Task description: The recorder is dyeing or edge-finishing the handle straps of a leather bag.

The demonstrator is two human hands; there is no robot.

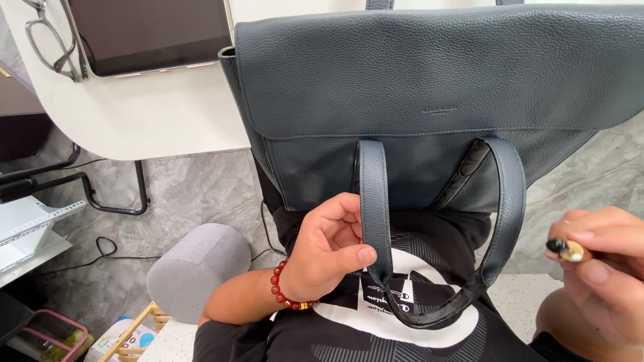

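Note:
A large dark blue-grey leather bag lies across the edge of a white table, its lower part hanging off toward my lap. My left hand, with a red bead bracelet at the wrist, is closed around the left side of the bag's handle strap. The strap loops down over my black printed shirt and back up on the right. My right hand, at the right edge, pinches a small object with a black tip and a pale body, apart from the bag.
A dark tablet and a pair of glasses lie on the table's far left. Below are a grey round stool, a black chair base with cables on the marbled floor, a white metal shelf at left, and a wooden rack by a pink-rimmed box.

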